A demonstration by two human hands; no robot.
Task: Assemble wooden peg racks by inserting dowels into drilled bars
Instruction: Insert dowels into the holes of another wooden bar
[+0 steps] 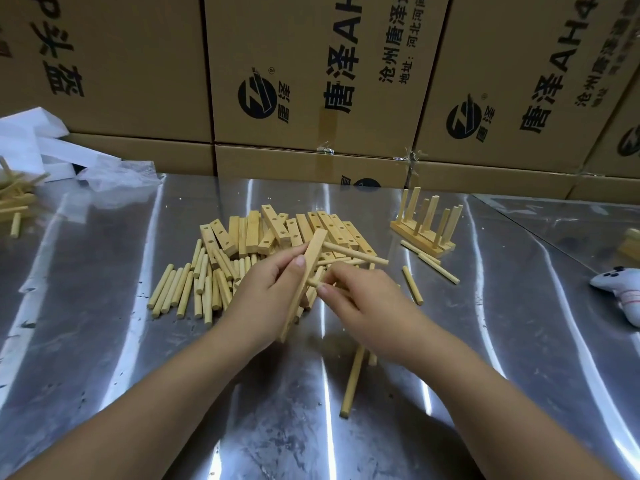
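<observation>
My left hand (266,292) grips a drilled wooden bar (304,282), held on edge and tilted above the table. One dowel (356,252) sticks out of the bar toward the right. My right hand (360,299) pinches a second dowel (315,281), whose end touches the bar's right face. Another dowel (351,382) juts down from under my right hand. Behind my hands lies a heap of drilled bars (277,230). Loose dowels (187,289) are spread to its left.
A finished peg rack (424,223) stands at the back right, with a few stray dowels (438,268) beside it. Cardboard boxes (311,81) wall off the back. White plastic wrap (69,157) and more wood (14,199) lie far left. A white game controller (620,289) rests far right.
</observation>
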